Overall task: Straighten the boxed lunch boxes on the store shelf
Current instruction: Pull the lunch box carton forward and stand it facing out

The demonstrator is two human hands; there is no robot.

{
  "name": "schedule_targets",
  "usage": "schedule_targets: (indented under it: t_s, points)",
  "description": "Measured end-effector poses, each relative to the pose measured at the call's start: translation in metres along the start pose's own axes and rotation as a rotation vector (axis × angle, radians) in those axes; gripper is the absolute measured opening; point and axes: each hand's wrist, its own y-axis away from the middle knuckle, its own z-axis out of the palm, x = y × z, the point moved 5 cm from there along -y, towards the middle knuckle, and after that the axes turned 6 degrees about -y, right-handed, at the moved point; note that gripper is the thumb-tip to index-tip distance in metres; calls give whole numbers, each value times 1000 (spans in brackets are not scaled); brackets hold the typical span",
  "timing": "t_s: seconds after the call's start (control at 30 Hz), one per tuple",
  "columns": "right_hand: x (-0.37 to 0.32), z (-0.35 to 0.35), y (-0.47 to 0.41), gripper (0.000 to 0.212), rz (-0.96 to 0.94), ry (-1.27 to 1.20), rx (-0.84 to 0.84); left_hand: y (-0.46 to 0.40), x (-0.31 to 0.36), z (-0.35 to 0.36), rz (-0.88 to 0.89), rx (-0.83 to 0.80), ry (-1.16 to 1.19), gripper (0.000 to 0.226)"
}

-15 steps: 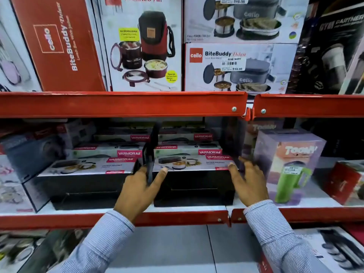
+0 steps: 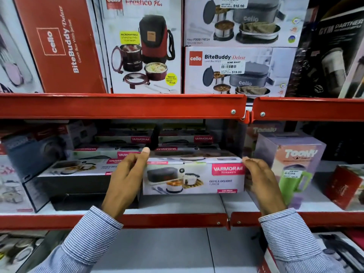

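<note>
A Varmora lunch box carton [image 2: 194, 177] is tipped up so its printed face points at me, lifted off the middle shelf [image 2: 173, 220]. My left hand [image 2: 126, 180] grips its left end, thumb on the top edge. My right hand [image 2: 260, 182] grips its right end. A second Varmora carton [image 2: 78, 170] lies flat to the left, with more Varmora cartons [image 2: 177, 142] stacked flat behind.
A purple Toony mug box [image 2: 289, 166] stands close to my right hand, with a red box [image 2: 346, 186] further right. Dark boxes [image 2: 33, 152] crowd the left. The red upper shelf rail [image 2: 122, 106] hangs just above; Cello lunch box cartons [image 2: 236, 69] stand on it.
Both hands have taken hold of the right front Varmora carton and tilted it from lying flat to facing forward, raised off the shelf.
</note>
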Motion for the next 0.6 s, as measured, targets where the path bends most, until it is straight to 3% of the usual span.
schedule_targets:
  t_s: [0.2, 0.33, 0.6]
  points:
    - [3, 1, 3, 20, -111, 58, 42, -1, -4, -3, -4, 169, -102, 22]
    - [18, 2, -1, 40, -38, 79, -21, 0, -21, 7, -41, 86, -149, 47]
    - [53, 3, 0, 42, 85, 263, -71, 15, -38, 33, -10, 58, -300, 42]
